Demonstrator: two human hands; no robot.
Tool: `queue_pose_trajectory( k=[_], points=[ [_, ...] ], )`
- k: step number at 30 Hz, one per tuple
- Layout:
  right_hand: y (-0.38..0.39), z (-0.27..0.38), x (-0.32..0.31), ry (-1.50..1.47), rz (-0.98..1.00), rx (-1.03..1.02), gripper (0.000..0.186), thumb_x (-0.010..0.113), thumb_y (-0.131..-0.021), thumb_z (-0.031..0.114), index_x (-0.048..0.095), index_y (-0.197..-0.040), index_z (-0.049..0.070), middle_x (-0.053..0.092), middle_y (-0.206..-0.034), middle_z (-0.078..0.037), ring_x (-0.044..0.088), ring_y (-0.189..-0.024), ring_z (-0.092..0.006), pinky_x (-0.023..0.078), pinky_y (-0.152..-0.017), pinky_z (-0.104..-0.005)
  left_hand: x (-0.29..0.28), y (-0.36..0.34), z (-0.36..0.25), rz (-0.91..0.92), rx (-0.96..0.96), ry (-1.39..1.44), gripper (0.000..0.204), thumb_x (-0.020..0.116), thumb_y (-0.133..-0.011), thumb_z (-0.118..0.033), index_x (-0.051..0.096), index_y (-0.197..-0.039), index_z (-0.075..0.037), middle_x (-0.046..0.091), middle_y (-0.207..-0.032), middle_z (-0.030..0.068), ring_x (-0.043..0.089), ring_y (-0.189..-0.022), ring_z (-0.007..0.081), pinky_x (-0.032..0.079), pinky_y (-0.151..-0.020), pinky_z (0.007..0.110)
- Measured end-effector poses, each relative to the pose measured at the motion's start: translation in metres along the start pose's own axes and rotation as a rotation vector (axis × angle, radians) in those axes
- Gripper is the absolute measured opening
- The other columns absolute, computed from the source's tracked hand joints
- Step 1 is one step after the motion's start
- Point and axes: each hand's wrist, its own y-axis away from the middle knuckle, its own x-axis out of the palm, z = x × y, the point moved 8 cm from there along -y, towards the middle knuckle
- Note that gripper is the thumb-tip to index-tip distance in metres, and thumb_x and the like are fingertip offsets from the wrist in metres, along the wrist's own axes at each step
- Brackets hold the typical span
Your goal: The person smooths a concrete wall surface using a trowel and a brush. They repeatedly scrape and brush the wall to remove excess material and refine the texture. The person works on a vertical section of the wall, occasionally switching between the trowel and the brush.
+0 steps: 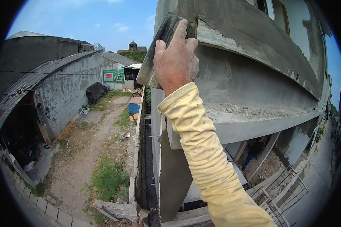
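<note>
My right hand (pixel 176 64), in a pale yellow sleeve, grips a dark, flat rectangular float (pixel 161 32) raised against the grey plastered corner (pixel 191 15) of the building; its index finger lies extended over the tool. Below that, a concrete ledge (pixel 254 125) juts out with loose crumbs on top and rough plaster above it. My left hand (pixel 137 223) shows only slightly at the bottom edge, closed around a small greyish object that I cannot make out.
Far below lie a dirt yard (pixel 83 162), a narrow drainage gap (pixel 149 170) and a weathered wall (pixel 72 94). Metal scaffolding (pixel 282 193) stands at lower right, near another person (pixel 250 155) under the ledge. A street (pixel 322 155) runs along the far right.
</note>
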Motion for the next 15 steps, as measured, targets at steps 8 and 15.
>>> queue_pose_trajectory(
  k=[8, 15],
  points=[
    [-0.004, -0.008, 0.008, 0.063, 0.075, 0.14, 0.075, 0.063, -0.098, 0.036, 0.034, -0.159, 0.006, 0.057, -0.119, -0.025, 0.07, -0.099, -0.0468, 0.058, -0.086, -0.0522, -0.003, 0.005, -0.001, -0.006, 0.004, 0.005, 0.046, 0.056, -0.101, -0.028, 0.061, -0.134, 0.003, 0.07, -0.118, 0.0198, 0.067, -0.11, 0.0292, 0.052, -0.096, 0.039],
    [0.049, -0.01, 0.006, -0.12, 0.167, 0.104, 0.077, 0.068, -0.094, 0.032, 0.036, -0.157, 0.0, 0.058, -0.114, -0.021, 0.069, -0.094, -0.0378, 0.055, -0.086, -0.0508, -0.01, 0.003, -0.002, -0.023, 0.013, 0.018, 0.045, 0.055, -0.101, -0.027, 0.061, -0.134, 0.005, 0.07, -0.118, 0.0197, 0.067, -0.11, 0.0283, 0.052, -0.096, 0.038]
  ],
)
